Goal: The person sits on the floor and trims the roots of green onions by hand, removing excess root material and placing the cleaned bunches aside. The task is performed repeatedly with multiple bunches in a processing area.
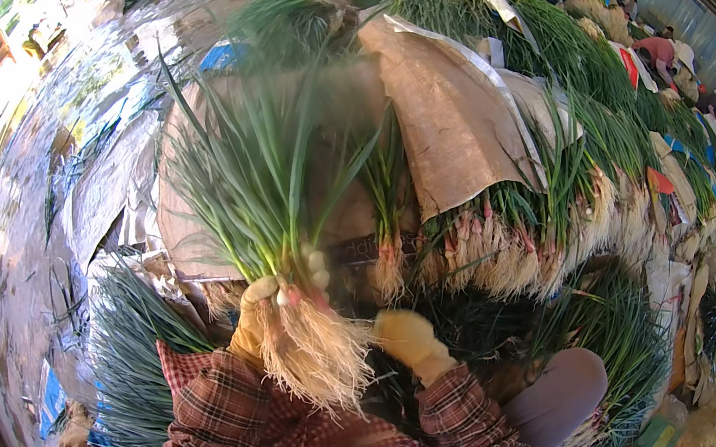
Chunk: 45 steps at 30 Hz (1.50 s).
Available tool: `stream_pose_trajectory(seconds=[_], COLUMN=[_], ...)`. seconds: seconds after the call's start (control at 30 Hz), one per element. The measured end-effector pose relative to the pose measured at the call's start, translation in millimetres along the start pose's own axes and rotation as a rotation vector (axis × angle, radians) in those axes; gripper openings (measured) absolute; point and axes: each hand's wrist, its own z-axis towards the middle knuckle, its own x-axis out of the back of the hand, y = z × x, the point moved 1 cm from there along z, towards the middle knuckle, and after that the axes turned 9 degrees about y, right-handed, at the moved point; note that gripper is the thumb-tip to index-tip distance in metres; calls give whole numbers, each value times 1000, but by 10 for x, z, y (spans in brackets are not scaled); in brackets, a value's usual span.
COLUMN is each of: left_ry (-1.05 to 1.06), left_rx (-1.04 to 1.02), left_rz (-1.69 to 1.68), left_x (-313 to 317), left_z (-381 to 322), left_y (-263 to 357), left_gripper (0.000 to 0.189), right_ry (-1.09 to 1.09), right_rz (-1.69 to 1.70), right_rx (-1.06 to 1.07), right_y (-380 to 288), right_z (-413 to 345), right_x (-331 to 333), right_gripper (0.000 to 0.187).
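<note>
My left hand (pixel 249 326), in a pale yellow glove, grips a bunch of green onions (pixel 288 219) near the white bases. The leaves fan upward and away from me, and their tips blur. A thick tuft of pale roots (pixel 317 350) hangs below the grip towards my lap. Just right of these roots is my right hand (pixel 413 341), also gloved and blurred, its fingers too indistinct to make out. Beyond it a small clump of green onions (pixel 388 256) stands against brown sheeting, roots downward.
A brown sheet (pixel 452 119) partly covers a long row of green onions (pixel 509 247) at the right. More onions (pixel 136 336) lie at my left, beside wet floor (pixel 32 284). My bent knee (pixel 563 389) rises at the right. Other people (pixel 665 58) work farther back.
</note>
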Motion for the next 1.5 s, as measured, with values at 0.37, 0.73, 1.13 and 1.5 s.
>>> stream_pose_trajectory(seconds=[0.37, 0.73, 1.13, 1.5], left_ry=[14, 23, 61, 37], left_rx=[21, 33, -13, 102], left_rz=[-73, -13, 396, 281], left_x=[-6, 52, 113, 483], left_z=[1, 71, 67, 64], left_y=[48, 59, 20, -87], left_gripper=[51, 54, 79, 80], right_ry=[784, 594, 683, 349], right_rz=[-538, -358, 624, 1042], right_rx=[35, -213, -209, -245], right_y=[-496, -124, -473, -503], right_z=[946, 923, 213, 250], right_x=[60, 388, 1008, 628], right_gripper=[15, 32, 26, 36])
